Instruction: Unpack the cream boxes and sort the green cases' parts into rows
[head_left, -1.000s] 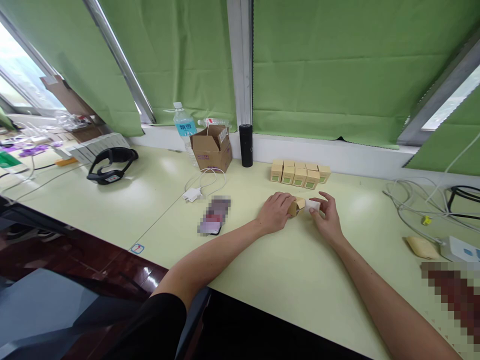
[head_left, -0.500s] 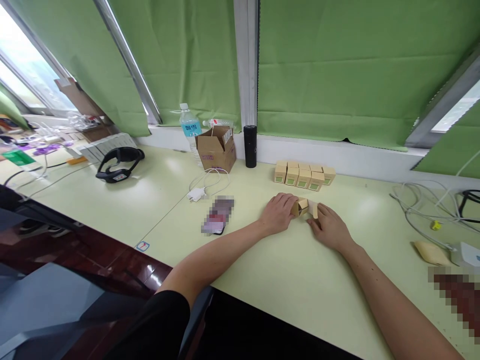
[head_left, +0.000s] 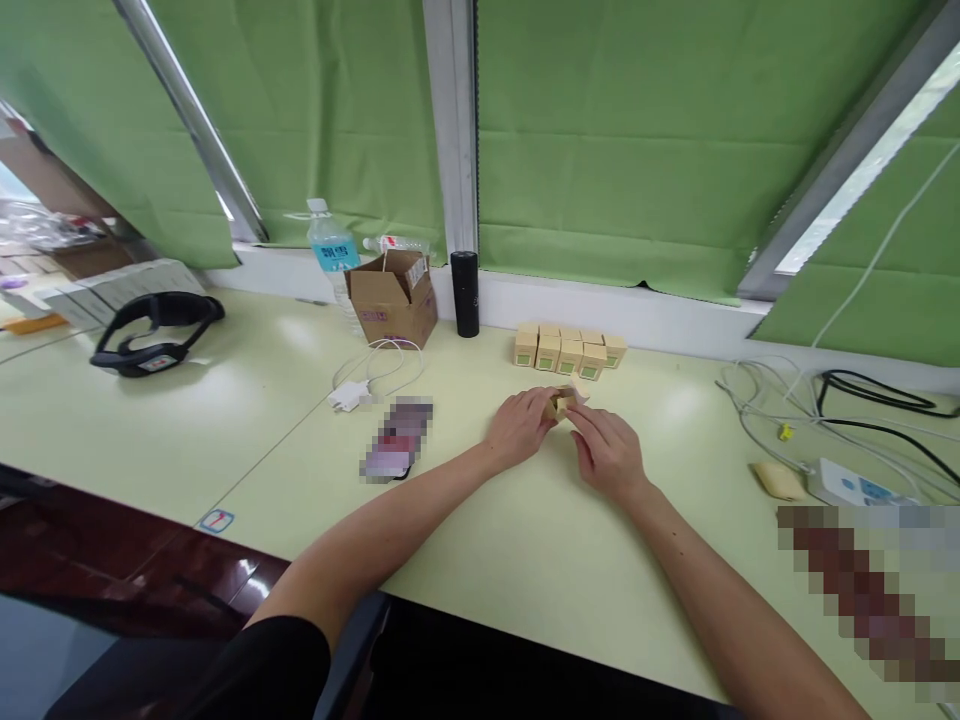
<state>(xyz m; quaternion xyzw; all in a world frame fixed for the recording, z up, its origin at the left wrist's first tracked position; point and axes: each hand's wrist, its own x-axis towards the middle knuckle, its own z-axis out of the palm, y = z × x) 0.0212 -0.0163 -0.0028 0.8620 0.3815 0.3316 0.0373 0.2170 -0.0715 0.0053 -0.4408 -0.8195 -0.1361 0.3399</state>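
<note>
My left hand (head_left: 517,428) is closed around the far-left side of a small tan cardboard box (head_left: 559,402), which lies on its side with its open end toward the right. The fingertips of my right hand (head_left: 609,448) press on the flaps at that end, with the thumb lower down. One flap stands up behind the right fingers. Most of the box is hidden by the hands, and its inside cannot be made out. Just behind the hands stands a cluster of several similar small boxes (head_left: 568,352) with green labels.
A pixelated phone (head_left: 397,440) lies left of my hands, near a white charger (head_left: 349,396) with its cable. Behind are an open carton (head_left: 394,305), a black tumbler (head_left: 465,295) and a water bottle (head_left: 334,255). A headset (head_left: 157,335) lies far left; cables and a power strip (head_left: 855,485) lie right.
The view has turned to the right. My right hand has come closer to the left one, its fingers now pressing at the box's open end, where the flaps have shifted inward.
</note>
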